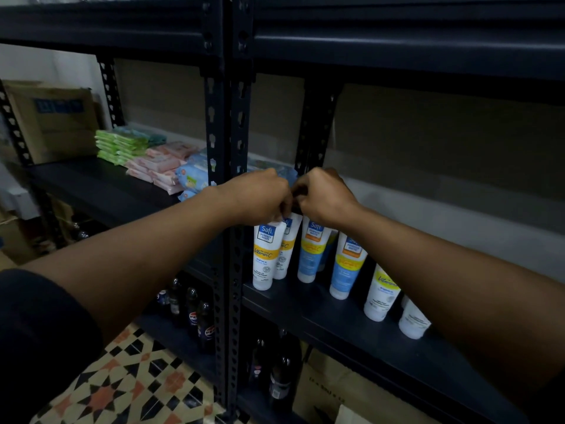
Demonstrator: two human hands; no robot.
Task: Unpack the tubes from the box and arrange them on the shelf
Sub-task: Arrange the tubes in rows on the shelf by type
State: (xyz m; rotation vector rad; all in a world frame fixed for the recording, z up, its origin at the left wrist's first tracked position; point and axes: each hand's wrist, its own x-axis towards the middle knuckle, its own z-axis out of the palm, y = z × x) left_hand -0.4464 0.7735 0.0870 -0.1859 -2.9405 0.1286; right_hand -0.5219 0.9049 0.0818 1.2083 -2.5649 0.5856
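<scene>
Tubes point(347, 264) are standing cap-down in a loose row on the shelf point(351, 335), beginning just right of the post point(226, 228) and trailing away from it toward the near right. Their long axes are running upright and their flat crimped ends are pointing up. Both hands are meeting above the end of the row nearest the post, knuckles almost touching. The left hand point(260, 194) is curling its fingers down and appears to be pinching the crimped top of the yellow tube point(266, 255), which is standing closest to the post and directly under that hand. The right hand point(324, 197) is hovering with curled fingers over the blue tube point(312, 249) one place farther from the post; whether it is gripping that tube or only touching it, I cannot tell, since the fingertips are hiding behind the hand. Any straightening is likely turning on this: each tube is lying straight below its hand, so the pull is going along the tube's length. Left of the post, packets point(153, 160) are lying in stacks, and beyond them a cardboard box point(52, 117) is sitting with its contents hidden. Bottles point(195, 313) are standing below.
</scene>
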